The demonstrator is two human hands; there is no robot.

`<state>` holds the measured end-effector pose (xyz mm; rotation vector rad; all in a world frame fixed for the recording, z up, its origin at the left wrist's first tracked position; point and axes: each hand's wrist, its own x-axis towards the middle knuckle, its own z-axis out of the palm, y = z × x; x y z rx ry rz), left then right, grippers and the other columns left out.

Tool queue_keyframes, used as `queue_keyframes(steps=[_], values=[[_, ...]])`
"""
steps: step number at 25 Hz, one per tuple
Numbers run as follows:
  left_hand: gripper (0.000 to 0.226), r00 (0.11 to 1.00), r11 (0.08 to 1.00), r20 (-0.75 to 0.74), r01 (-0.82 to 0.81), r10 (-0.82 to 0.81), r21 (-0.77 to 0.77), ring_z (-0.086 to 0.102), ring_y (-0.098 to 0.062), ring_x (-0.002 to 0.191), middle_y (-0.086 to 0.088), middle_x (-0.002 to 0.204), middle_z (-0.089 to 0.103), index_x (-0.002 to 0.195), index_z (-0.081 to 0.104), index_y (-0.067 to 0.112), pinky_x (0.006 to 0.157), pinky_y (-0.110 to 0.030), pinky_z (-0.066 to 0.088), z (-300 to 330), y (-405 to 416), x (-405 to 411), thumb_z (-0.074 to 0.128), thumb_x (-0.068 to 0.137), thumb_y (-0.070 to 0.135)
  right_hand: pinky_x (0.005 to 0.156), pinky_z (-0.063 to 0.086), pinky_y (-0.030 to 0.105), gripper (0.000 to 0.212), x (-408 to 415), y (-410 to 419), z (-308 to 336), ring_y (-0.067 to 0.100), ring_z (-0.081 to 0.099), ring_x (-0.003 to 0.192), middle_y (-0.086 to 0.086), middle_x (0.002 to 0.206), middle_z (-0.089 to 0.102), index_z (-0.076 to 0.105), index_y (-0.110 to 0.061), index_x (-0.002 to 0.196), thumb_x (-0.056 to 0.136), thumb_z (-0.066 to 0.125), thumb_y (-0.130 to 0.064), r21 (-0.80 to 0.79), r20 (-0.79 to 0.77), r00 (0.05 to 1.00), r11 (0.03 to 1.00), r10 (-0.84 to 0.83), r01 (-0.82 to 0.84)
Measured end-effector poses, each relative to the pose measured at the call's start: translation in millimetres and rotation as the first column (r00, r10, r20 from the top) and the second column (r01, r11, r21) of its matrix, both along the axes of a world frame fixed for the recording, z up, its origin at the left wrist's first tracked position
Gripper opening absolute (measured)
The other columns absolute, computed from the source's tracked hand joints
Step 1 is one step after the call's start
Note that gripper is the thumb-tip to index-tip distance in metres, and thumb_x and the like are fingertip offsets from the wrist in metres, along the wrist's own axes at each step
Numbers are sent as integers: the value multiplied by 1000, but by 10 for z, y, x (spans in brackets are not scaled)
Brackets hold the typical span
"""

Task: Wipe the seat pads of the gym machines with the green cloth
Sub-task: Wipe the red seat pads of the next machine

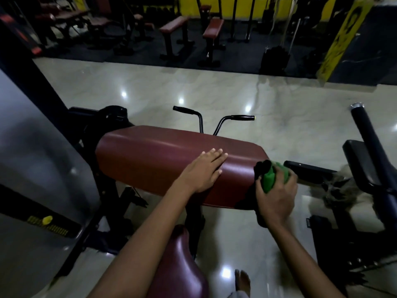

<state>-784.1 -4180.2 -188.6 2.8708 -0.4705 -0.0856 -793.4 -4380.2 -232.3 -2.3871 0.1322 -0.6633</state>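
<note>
Evidently we braced our left hand [204, 172], fingers straight, on the maroon pad [150, 155] while our right hand [276, 195] clutched the green cloth [271, 177] at its right end, a wiping sweep leftward seemingly due next.

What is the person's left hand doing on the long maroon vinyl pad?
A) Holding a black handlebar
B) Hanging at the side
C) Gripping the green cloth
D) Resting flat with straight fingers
D: the left hand lies flat, fingers straight, on the long maroon vinyl pad, while the right hand grips the bunched green cloth at the pad's right end.
</note>
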Motion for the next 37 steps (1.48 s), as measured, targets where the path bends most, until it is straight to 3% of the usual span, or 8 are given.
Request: queue_keyframes(steps=[6, 11, 16, 21, 26, 29, 31, 37], values=[[54, 997, 999, 59, 38, -38, 10, 11, -19, 146, -5, 159, 15, 151, 17, 18, 116, -29, 5, -45, 65, 22, 36, 102, 27, 67, 47, 42, 68, -184, 31, -302, 35, 45, 93, 20, 134, 39, 44, -14, 131, 69, 71, -22, -678, 106, 942, 716, 318, -165], [59, 997, 994, 39, 68, -72, 86, 11, -18, 146, -1, 159, 13, 152, 13, 27, 118, -36, 10, -45, 282, 1, 40, 100, 33, 67, 41, 39, 67, -96, -168, -319, 34, 46, 93, 18, 135, 39, 48, -15, 129, 68, 72, -28, -891, 37, 769, 369, 638, -264], [59, 995, 988, 60, -89, 82, 124, 9, -16, 147, 3, 159, 13, 151, 11, 32, 118, -46, 9, -89, 674, -44, 35, 99, 46, 69, 39, 40, 48, 41, 57, -220, 34, 46, 90, 17, 131, 43, 55, -17, 127, 79, 56, -20, -693, 201, 883, 699, 424, -178], [59, 994, 992, 93, -66, 56, 112, 11, -14, 146, 5, 159, 14, 151, 11, 32, 118, -40, 11, -121, 779, -83, 36, 99, 46, 71, 32, 40, 80, -172, 14, -437, 34, 51, 91, 16, 138, 40, 51, -16, 121, 49, 80, -35, -916, -98, 670, 197, 736, -350], [59, 993, 995, 107, -61, 53, 75, 11, -14, 146, 4, 159, 15, 151, 13, 31, 118, -36, 8, -163, 806, -88, 36, 100, 45, 67, 35, 40, 63, -47, 319, -250, 33, 47, 89, 17, 132, 42, 51, -18, 128, 68, 70, -18, -794, 136, 821, 557, 554, -244], [59, 993, 996, 115, -43, 34, 77, 10, -14, 146, 3, 159, 13, 152, 12, 29, 117, -33, 7, -141, 863, -98, 37, 100, 43, 67, 41, 41, 104, -153, 318, -326, 33, 44, 92, 16, 133, 45, 50, -15, 124, 28, 87, -31, -890, -62, 753, 305, 655, -339], [59, 991, 997, 130, -27, 17, 78, 11, -16, 146, 1, 159, 14, 152, 12, 28, 118, -33, 8, -150, 957, -129, 38, 100, 42, 68, 42, 41, 89, -154, 317, -251, 33, 44, 92, 16, 132, 47, 53, -16, 120, 38, 85, -33, -907, -131, 678, 189, 723, -377], [60, 986, 996, 162, 9, -24, 91, 11, -19, 147, 1, 159, 13, 152, 12, 27, 118, -37, 9, -189, 1238, -224, 42, 100, 32, 66, 40, 39, 53, 56, 881, -13, 33, 45, 90, 16, 129, 47, 52, -20, 122, 71, 51, -30, -653, 170, 953, 753, 252, -82]])
